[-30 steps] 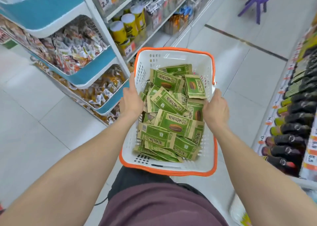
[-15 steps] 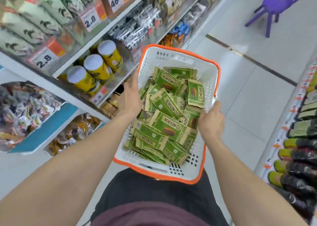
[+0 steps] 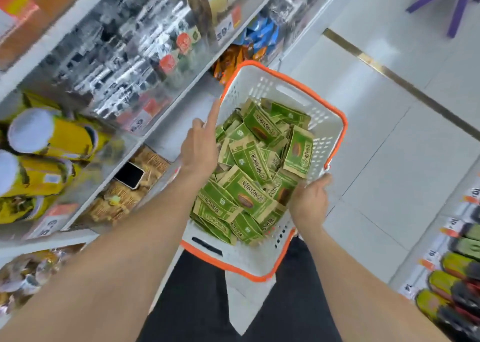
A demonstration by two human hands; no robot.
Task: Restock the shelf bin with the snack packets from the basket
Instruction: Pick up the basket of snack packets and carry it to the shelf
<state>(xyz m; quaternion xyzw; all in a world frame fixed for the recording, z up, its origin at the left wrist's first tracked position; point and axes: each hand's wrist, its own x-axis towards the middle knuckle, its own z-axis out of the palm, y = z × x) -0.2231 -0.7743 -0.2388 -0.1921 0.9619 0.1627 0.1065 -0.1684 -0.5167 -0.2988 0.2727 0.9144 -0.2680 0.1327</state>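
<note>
A white basket point(image 3: 262, 89) with an orange rim is held tilted in front of my waist, heaped with several green and tan snack packets point(image 3: 249, 196). My left hand point(image 3: 200, 146) is at the basket's left rim, which it hides, with the index finger stretched up along the edge. My right hand point(image 3: 309, 201) grips the right rim near its front corner. The shelf unit point(image 3: 166, 144) is close on my left. I cannot tell which bin takes these packets.
Yellow canisters point(image 3: 52, 139) lie on the left shelf. A phone point(image 3: 130, 175) rests on brown packets one shelf lower. Blue and orange packs point(image 3: 259, 35) sit further along. Bottles point(image 3: 457, 276) line the right shelf. A purple stool point(image 3: 457, 1) stands on the tiled floor ahead.
I have moved forward along the left shelf, past the blue round bins. The basket has tilted and swung right, and my left index finger has lifted off its rim.
</note>
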